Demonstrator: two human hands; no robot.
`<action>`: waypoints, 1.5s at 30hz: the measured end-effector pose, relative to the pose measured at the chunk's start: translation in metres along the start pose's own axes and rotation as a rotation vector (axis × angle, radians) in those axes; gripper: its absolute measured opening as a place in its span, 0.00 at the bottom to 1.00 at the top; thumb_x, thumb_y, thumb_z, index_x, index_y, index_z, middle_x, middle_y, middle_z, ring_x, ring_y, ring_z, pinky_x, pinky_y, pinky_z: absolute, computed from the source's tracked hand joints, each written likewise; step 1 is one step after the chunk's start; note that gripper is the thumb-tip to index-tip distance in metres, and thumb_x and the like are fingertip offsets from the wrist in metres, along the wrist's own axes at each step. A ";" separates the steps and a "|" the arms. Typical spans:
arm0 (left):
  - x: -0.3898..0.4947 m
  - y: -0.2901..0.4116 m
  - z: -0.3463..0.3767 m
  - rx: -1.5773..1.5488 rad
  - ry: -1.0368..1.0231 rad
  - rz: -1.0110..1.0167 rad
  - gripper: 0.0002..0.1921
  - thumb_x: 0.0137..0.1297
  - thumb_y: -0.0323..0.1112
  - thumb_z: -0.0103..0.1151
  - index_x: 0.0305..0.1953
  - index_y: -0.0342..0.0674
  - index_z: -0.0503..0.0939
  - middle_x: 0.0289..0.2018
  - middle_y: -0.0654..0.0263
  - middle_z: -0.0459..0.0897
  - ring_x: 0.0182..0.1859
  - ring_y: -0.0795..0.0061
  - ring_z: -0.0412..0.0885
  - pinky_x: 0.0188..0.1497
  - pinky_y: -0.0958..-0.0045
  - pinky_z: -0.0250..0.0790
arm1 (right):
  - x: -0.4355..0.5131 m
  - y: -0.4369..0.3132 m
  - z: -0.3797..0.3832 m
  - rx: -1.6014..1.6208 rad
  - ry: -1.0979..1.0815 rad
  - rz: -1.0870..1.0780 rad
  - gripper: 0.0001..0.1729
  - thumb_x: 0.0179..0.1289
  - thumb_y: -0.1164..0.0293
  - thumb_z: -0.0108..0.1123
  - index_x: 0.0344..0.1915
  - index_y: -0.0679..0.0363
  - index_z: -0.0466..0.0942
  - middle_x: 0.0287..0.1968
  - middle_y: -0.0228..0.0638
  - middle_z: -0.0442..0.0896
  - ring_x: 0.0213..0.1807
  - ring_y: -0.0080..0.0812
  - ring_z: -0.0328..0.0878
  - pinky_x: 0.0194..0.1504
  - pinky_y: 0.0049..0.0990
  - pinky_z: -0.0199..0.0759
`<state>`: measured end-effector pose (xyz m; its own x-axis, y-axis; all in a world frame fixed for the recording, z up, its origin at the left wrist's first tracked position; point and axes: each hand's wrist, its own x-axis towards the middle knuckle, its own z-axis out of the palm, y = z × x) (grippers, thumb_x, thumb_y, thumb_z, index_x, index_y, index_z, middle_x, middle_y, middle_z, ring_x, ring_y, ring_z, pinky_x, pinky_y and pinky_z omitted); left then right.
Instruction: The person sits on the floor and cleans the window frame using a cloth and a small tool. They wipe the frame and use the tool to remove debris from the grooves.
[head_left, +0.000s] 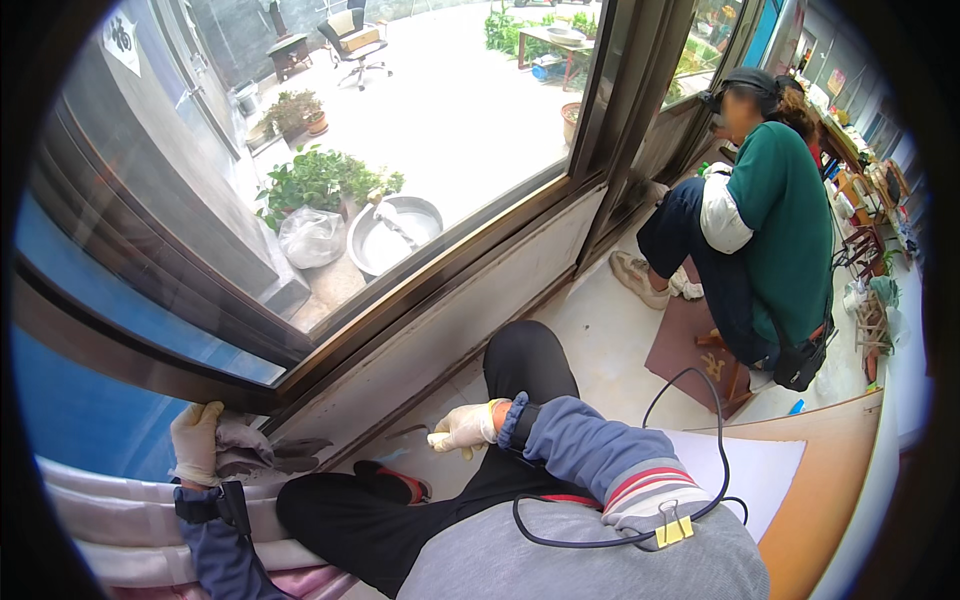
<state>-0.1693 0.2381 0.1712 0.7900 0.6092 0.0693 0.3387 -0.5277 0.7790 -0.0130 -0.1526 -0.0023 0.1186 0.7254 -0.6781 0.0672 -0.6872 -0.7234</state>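
My left hand (196, 444), in a pale glove, is at the lower left, its fingers against the lower corner of the brown metal window frame (300, 375). Beside it bunched grey and white cloths (259, 450) lie by the foot of the wall; whether the hand also grips a cloth cannot be told. My right hand (463, 430), in a similar glove, is held over my lap near my raised knee. Its fingers are curled, and whether something small is between them is unclear. Through the glass pane a metal basin (395, 234) and a clear plastic bag (312, 237) show outside.
A person (780, 225) in a green top sits low at the right, above a brown board (679, 345) on the floor. Pink and white bedding (127, 525) lies at my left. A wooden board (832, 480) with a white sheet (739, 465) is behind my right arm.
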 end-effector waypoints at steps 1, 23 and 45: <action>0.001 0.002 0.002 -0.018 -0.023 0.024 0.07 0.67 0.27 0.64 0.40 0.29 0.87 0.30 0.74 0.84 0.34 0.86 0.74 0.38 0.77 0.68 | 0.000 0.000 0.000 -0.002 0.001 -0.005 0.28 0.73 0.42 0.53 0.54 0.53 0.82 0.25 0.33 0.85 0.19 0.24 0.71 0.23 0.30 0.64; 0.005 0.057 0.048 0.090 -0.019 -0.002 0.10 0.65 0.34 0.67 0.41 0.33 0.87 0.29 0.60 0.88 0.32 0.81 0.80 0.37 0.71 0.72 | -0.001 -0.006 0.006 -0.014 -0.018 0.042 0.29 0.73 0.42 0.53 0.59 0.51 0.80 0.24 0.31 0.83 0.19 0.24 0.71 0.23 0.29 0.65; 0.013 0.067 0.056 0.538 -0.103 0.302 0.13 0.69 0.42 0.54 0.45 0.44 0.86 0.40 0.52 0.86 0.45 0.46 0.82 0.46 0.54 0.72 | 0.005 -0.006 0.011 -0.042 0.068 -0.040 0.34 0.71 0.41 0.53 0.61 0.57 0.80 0.28 0.35 0.86 0.22 0.25 0.76 0.25 0.29 0.70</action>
<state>-0.1080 0.1779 0.1896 0.9273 0.3402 0.1561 0.2812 -0.9084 0.3096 -0.0232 -0.1449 -0.0026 0.1823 0.7487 -0.6374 0.1142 -0.6599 -0.7426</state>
